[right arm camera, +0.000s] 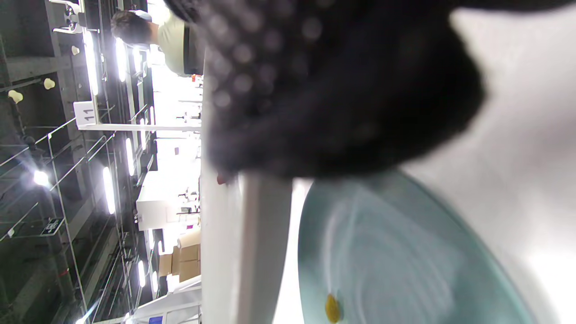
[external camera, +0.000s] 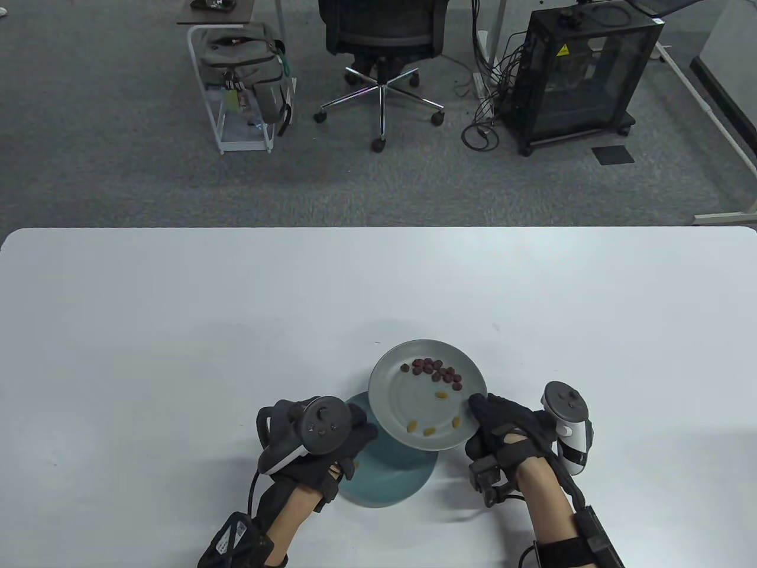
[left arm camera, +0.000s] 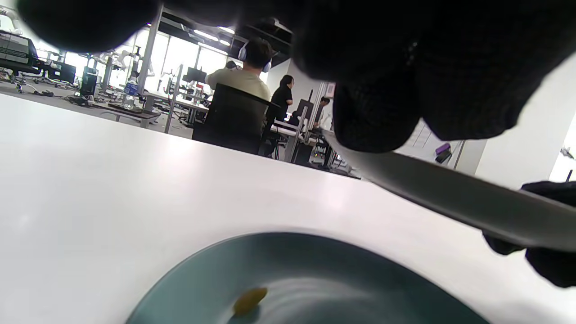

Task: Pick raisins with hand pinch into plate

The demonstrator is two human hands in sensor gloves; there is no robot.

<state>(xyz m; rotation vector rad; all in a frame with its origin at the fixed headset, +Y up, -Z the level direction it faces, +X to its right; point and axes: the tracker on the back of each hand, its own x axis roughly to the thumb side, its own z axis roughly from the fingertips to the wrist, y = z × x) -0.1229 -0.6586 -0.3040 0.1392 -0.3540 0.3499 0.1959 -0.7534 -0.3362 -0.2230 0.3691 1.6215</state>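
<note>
Near front edge of the white table (external camera: 177,307), centre: grey plate (external camera: 408,396) lifted and tilted, overlapping a teal plate (external camera: 393,473) lying flat beneath it. Right hand (external camera: 508,429) grips grey plate's right rim, fingers closed on the edge. Left hand (external camera: 322,447) over teal plate's left side; how far open, cannot tell. Grey plate carries dark raisins (external camera: 437,370) at far side, yellow raisins (external camera: 434,414) nearer. One yellow raisin (left arm camera: 249,300) lies on teal plate.
</note>
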